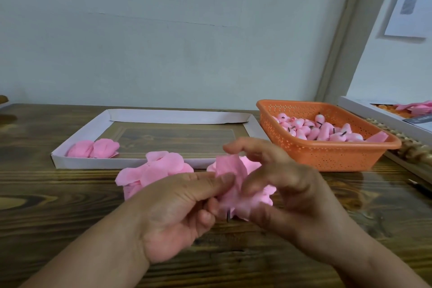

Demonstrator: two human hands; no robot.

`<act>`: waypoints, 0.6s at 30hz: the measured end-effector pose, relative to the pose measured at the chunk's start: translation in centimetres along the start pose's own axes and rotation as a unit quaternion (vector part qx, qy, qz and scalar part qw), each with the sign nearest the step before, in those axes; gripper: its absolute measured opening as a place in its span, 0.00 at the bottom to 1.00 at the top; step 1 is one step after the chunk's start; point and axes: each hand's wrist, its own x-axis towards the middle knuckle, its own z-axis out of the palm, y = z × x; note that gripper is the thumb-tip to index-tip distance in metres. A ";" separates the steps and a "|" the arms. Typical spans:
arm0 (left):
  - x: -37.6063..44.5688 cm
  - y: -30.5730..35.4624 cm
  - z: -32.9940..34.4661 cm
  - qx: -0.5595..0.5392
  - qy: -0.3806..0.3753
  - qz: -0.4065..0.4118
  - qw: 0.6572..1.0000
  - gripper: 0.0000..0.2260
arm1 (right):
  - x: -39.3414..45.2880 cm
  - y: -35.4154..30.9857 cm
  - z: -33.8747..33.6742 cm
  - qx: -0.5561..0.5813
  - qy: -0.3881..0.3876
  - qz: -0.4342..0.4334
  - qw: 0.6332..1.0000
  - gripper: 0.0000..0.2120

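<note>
Pink petal flower [236,184] sits above the near table edge, pinched between both hands! Left hand [177,215] grips its base, right hand [287,192] curls around the petals, orange basket [327,154] far right.

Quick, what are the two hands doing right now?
The left hand grips the pink flower, thumb on a petal.
The right hand holds the same flower's petals, index finger lifted.

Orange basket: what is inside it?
The orange basket holds a heap of pink flower buds with short dark stems and one loose petal. Its floor and anything beneath the heap are covered.
</note>
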 end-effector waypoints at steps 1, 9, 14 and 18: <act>-0.1 0.0 0.0 -0.003 -0.005 -0.004 1.000 0.04 | 0.1 0.1 -0.1 0.038 0.024 0.014 0.999 0.03; -0.7 0.0 0.4 0.035 -0.041 0.016 0.998 0.04 | 0.5 0.4 0.0 0.068 0.068 0.035 0.995 0.04; -0.8 0.3 0.2 0.016 -0.087 0.028 0.996 0.09 | 0.5 0.2 -0.5 0.069 0.065 0.030 0.995 0.02; -0.8 0.8 -0.1 -0.070 -0.168 -0.009 0.983 0.14 | 0.5 0.3 -0.8 0.076 0.081 0.031 0.993 0.03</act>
